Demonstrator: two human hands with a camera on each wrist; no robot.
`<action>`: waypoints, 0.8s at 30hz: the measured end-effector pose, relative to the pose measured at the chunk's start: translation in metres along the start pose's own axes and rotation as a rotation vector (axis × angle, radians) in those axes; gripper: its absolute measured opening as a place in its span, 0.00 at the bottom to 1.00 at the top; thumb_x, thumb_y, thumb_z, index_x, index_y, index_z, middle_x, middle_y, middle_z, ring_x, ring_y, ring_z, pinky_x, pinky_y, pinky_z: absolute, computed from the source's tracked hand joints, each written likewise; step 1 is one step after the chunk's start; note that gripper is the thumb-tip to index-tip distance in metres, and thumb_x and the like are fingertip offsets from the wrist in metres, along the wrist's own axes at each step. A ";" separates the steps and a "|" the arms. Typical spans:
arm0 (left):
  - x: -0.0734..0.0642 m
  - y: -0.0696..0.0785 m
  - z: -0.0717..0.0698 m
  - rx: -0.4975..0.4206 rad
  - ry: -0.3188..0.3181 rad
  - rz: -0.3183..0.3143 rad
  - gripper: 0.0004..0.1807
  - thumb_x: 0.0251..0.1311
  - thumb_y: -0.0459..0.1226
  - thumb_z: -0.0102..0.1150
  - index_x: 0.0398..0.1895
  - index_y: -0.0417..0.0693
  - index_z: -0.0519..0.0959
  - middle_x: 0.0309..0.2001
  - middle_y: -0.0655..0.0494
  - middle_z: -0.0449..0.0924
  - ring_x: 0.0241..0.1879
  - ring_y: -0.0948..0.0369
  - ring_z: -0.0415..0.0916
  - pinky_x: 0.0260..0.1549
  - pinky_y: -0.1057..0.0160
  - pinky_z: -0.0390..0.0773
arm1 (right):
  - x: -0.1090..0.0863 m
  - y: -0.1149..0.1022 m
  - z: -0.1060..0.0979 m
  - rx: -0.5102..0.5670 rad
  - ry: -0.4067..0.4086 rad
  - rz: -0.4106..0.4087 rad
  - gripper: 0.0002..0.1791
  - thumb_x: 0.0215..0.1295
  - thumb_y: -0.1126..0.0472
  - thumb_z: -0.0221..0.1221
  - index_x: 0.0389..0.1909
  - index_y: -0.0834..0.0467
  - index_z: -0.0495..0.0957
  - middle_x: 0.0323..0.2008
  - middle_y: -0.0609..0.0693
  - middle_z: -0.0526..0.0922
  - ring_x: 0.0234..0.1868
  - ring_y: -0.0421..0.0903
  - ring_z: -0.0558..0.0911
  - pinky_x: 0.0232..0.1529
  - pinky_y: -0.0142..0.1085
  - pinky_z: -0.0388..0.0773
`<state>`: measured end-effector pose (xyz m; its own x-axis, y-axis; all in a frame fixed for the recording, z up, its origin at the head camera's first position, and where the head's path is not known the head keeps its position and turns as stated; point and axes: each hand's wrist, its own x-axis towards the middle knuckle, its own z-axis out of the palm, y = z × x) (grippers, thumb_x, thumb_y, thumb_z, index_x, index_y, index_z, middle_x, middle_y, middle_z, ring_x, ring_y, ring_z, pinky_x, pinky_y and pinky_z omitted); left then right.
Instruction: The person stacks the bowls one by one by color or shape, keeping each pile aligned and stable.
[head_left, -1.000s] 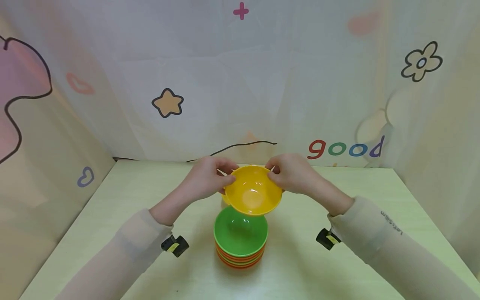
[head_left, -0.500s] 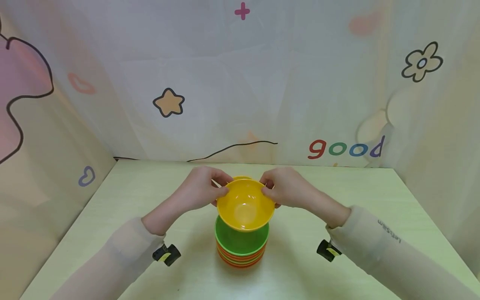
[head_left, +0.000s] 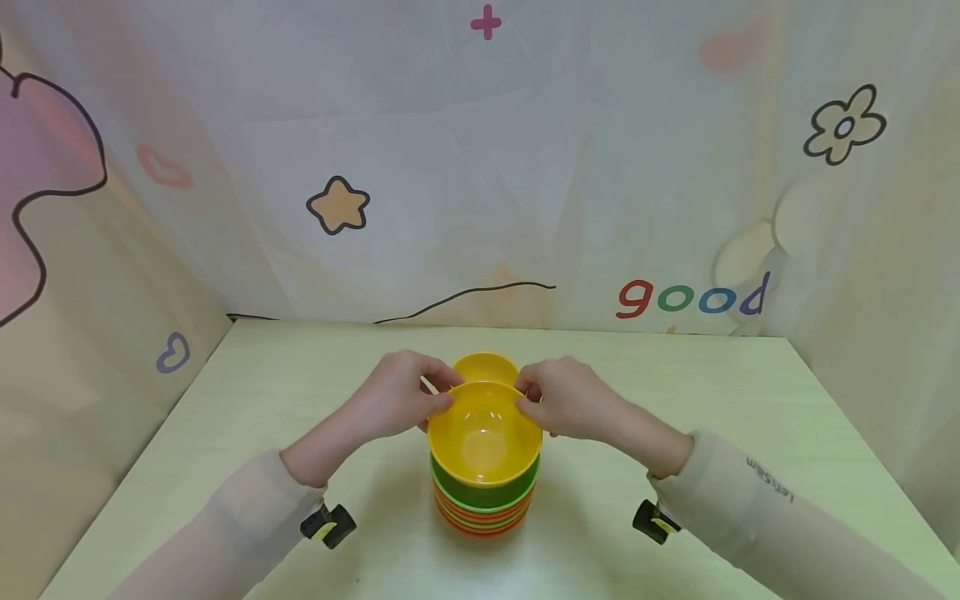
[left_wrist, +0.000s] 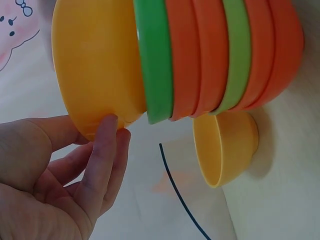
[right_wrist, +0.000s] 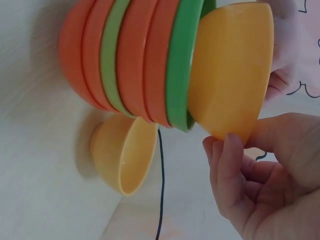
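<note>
My left hand [head_left: 401, 394] and right hand [head_left: 570, 398] pinch opposite sides of a yellow bowl [head_left: 483, 437] by its rim. Thumbs lie at the inner edge and fingers sit outside, as both wrist views show. The bowl's base dips into the green bowl [right_wrist: 181, 70] that tops a stack [head_left: 482, 518] of nested bowls. Orange and light green bowls make up the lower part of that stack. Whether the yellow bowl rests fully in the green one I cannot tell. Behind the stack a second yellow bowl [head_left: 486, 364] stands upright on the table, partly hidden in the head view.
The pale wooden table [head_left: 300, 375] extends to both sides of the stack. A printed curtain [head_left: 465, 183] hangs along the back and sides. Dark wrist cameras [head_left: 328, 526] hang beneath both sleeves.
Both hands have brought the yellow bowl toward me and down, from behind the stack to over the green bowl. The rear yellow bowl shows more clearly now.
</note>
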<state>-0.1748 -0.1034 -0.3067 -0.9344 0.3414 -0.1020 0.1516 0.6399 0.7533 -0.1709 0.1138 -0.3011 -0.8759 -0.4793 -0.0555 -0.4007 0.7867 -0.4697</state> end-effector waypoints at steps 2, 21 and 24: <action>0.000 -0.002 0.001 0.002 0.000 0.005 0.11 0.53 0.31 0.61 0.41 0.44 0.82 0.32 0.53 0.77 0.22 0.59 0.75 0.20 0.67 0.79 | -0.001 0.001 0.002 -0.008 0.004 -0.006 0.03 0.57 0.64 0.60 0.31 0.59 0.79 0.21 0.46 0.76 0.15 0.39 0.72 0.20 0.26 0.73; 0.000 -0.011 0.012 0.038 -0.025 0.034 0.10 0.51 0.30 0.63 0.39 0.42 0.82 0.29 0.54 0.76 0.20 0.61 0.74 0.20 0.69 0.78 | -0.005 0.007 0.017 -0.091 0.068 -0.066 0.03 0.57 0.63 0.60 0.29 0.58 0.81 0.18 0.43 0.74 0.18 0.39 0.69 0.20 0.25 0.70; 0.000 -0.012 0.013 0.041 -0.027 0.040 0.10 0.51 0.30 0.63 0.39 0.42 0.82 0.29 0.54 0.76 0.19 0.61 0.74 0.19 0.69 0.78 | -0.006 0.007 0.017 -0.091 0.073 -0.066 0.03 0.56 0.63 0.60 0.29 0.58 0.81 0.17 0.43 0.74 0.18 0.39 0.69 0.20 0.25 0.70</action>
<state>-0.1726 -0.1019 -0.3242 -0.9182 0.3856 -0.0902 0.2023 0.6527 0.7301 -0.1641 0.1155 -0.3195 -0.8625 -0.5046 0.0389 -0.4784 0.7879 -0.3878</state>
